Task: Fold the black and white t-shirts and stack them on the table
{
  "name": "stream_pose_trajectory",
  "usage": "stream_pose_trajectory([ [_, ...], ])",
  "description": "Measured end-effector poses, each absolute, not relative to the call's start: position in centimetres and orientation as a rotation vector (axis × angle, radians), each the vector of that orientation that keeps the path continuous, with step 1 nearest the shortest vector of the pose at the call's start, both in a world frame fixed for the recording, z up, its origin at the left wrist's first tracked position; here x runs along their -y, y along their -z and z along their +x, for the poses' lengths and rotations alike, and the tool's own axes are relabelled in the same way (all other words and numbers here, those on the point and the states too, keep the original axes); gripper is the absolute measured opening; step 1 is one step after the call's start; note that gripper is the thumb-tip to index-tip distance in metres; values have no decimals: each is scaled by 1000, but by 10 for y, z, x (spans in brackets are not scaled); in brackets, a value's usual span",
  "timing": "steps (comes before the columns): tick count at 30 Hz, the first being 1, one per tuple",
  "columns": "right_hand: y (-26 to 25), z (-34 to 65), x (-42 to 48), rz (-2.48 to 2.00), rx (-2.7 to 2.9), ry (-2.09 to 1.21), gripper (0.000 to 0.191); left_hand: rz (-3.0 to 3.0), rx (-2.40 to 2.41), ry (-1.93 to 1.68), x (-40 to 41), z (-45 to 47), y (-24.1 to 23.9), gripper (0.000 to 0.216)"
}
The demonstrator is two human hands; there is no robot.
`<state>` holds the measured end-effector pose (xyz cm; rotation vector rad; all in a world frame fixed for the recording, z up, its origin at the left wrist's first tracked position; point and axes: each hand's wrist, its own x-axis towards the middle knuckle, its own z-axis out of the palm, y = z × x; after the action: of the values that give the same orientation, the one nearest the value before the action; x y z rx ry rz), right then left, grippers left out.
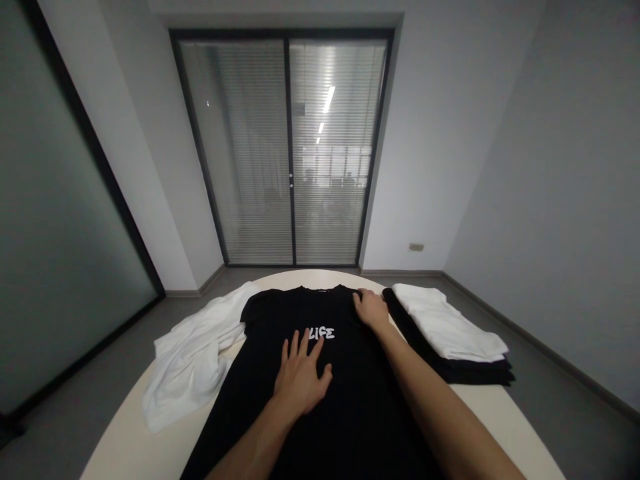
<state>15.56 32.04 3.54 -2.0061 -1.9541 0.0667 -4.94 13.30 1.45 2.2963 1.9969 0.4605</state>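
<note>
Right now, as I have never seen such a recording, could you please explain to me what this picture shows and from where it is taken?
No machine works here, only a person, bare-handed. The single picture comes from a camera worn on their head, looking forward and down. On a pale table with a curved edge, a black fabric T-shirt with white lettering lies spread out. The left hand lies open over its chest, its fingers reaching onto the lettering. The right hand is at the shoulder on the right; I cannot tell whether it grips the fabric. On the left lies a crumpled white cloth; on the right, a folded white cloth lies upon folded black cloth.
</note>
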Motion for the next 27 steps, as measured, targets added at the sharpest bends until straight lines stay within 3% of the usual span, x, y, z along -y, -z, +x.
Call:
stream_pose_trajectory([
  [4, -29, 148, -286, -1992, 2214, -304, 77, 2308, -2003, -434, -132, -49, -16, 63],
  [7, -20, 143, -245, -1870, 2381, -240, 83, 2311, -2018, -402, -131, -48, -18, 61],
  [10, -18, 143, -207, -1870, 2379, -134, 78, 2314, -2032, -374, -130, -47, -19, 60],
  [13, -25, 151, -187, -1869, 2344, 57, 60, 2321, -2035, -360, -130, -47, -18, 60],
  [21, -42, 163, -199, -1907, 2230, 259, 26, 2344, -2025, -360, -132, -50, -12, 60],
  [27, -36, 175, -207, -1992, 1913, 4, 38, 2342, -2016, -349, -133, -51, -11, 60],
])
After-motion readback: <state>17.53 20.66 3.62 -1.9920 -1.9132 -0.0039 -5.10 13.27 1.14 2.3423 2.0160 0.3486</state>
